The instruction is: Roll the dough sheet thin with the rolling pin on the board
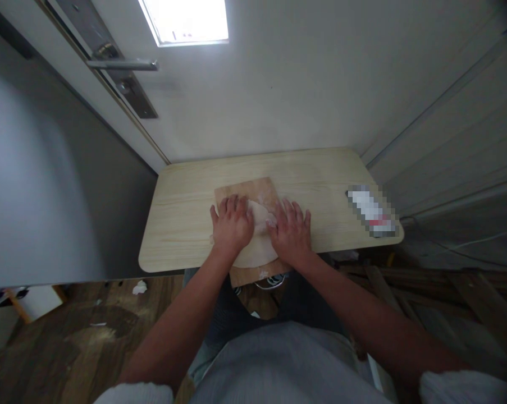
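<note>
A sheet of pale dough lies flattened on a wooden board, which juts over the table's near edge. My left hand presses down over the dough's left side, fingers stretched forward and thumb toward the middle. On the right side, my right hand lies palm down with its fingers spread, partly past the board's edge. Between the thumbs the dough looks folded or ridged. A small pale nub pokes out left of my left hand; whether it is dough or the end of a tool beneath the palms, I cannot make out.
The small wooden table stands against a white door with a metal handle. A blurred-out phone-like object lies at the table's right end. Wooden planks are low on the right. A grey panel rises at left.
</note>
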`<state>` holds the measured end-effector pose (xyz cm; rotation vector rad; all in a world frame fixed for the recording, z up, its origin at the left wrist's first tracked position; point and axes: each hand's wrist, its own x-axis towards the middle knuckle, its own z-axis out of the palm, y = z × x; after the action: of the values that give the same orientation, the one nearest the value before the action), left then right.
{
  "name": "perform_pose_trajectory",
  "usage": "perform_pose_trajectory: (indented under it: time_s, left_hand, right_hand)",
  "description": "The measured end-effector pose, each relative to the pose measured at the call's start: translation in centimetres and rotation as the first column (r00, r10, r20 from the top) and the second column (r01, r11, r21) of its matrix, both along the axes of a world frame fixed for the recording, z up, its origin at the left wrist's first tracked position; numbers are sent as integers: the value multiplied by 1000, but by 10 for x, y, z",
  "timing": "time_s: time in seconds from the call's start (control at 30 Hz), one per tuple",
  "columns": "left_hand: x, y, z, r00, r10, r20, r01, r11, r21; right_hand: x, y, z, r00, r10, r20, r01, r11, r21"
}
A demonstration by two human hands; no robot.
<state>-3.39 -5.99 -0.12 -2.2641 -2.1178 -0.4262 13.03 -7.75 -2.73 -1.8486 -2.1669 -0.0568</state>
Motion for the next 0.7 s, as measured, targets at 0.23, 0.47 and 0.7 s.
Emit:
perform_pose_trajectory:
  time_s: [0.23, 0.47, 0.7]
  left_hand:
    - [-2, 15, -2, 1000, 3, -6, -3, 999, 42]
    - [-6, 31, -1, 1000, -13, 8, 12, 997, 79]
    - [-9, 41, -3, 999, -24, 20, 23, 997, 70]
  right_hand:
    - [-4, 17, 5, 1000, 9, 7, -9, 1000, -15]
    - [-7, 34, 7, 1000, 9, 24, -8, 999, -37]
    - [-10, 47, 14, 1000, 16, 9, -15, 996, -91]
